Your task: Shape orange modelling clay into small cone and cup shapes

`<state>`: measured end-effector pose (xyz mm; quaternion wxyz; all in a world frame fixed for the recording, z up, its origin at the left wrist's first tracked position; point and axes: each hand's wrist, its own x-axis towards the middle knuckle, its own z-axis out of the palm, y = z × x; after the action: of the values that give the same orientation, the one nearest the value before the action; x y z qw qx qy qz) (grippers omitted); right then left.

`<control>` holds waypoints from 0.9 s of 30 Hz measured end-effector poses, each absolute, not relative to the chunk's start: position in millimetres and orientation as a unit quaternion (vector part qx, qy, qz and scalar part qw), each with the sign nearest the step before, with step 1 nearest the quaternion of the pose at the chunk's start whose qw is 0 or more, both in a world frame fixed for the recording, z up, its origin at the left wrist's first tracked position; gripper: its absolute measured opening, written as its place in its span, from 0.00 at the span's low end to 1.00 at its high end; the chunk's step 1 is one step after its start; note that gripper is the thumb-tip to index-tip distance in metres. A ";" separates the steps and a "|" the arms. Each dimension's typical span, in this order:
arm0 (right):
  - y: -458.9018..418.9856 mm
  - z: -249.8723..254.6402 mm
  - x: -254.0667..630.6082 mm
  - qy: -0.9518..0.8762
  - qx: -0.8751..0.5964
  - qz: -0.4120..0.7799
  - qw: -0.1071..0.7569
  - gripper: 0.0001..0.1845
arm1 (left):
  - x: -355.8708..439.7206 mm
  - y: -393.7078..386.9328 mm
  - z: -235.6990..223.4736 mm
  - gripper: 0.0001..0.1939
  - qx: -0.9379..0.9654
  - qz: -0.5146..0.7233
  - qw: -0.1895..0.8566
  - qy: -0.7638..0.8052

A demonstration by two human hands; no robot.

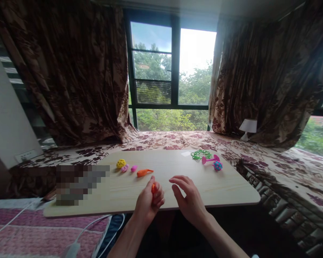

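My left hand (149, 200) is closed around a small orange piece (153, 188), mostly hidden by the fingers, so its kind does not show. To the right, my right hand (190, 199) is held above the table's near edge with fingers apart and nothing in them. Just beyond my left hand, an orange carrot-shaped thing (143, 173) with a thin tail lies on the table. Left of it are a small pink lump (134, 168), a light pink lump (125, 168) and a bumpy yellow ball (121, 163).
The pale wooden table (172, 161) has rounded corners. Toward its far right lie a green stringy loop (199, 154), a pink dumbbell-shaped toy (209, 160), a knobbly blue-and-pink ball (218, 165) and a white slip (186, 153). A white lamp (248, 126) stands on the window ledge.
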<state>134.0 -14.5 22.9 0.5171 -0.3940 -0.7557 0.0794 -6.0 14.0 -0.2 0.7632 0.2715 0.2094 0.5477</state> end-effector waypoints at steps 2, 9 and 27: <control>-7.9 28.5 125.7 -0.749 -0.418 0.047 0.512 0.16 | 3.4 7.9 3.3 0.06 0.272 0.521 0.787 0.189; -24.3 25.6 87.9 -0.790 -0.418 0.048 0.446 0.23 | 10.8 11.7 23.7 0.21 0.257 0.531 0.798 0.127; -46.9 41.5 61.5 -0.785 -0.389 0.085 0.475 0.25 | 18.0 -31.8 24.6 0.22 0.246 0.671 0.680 0.162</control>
<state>61.5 -46.9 41.5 0.4747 -0.3892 -0.7848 0.0852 18.0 -31.8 24.6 0.6800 0.2460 0.1618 0.6715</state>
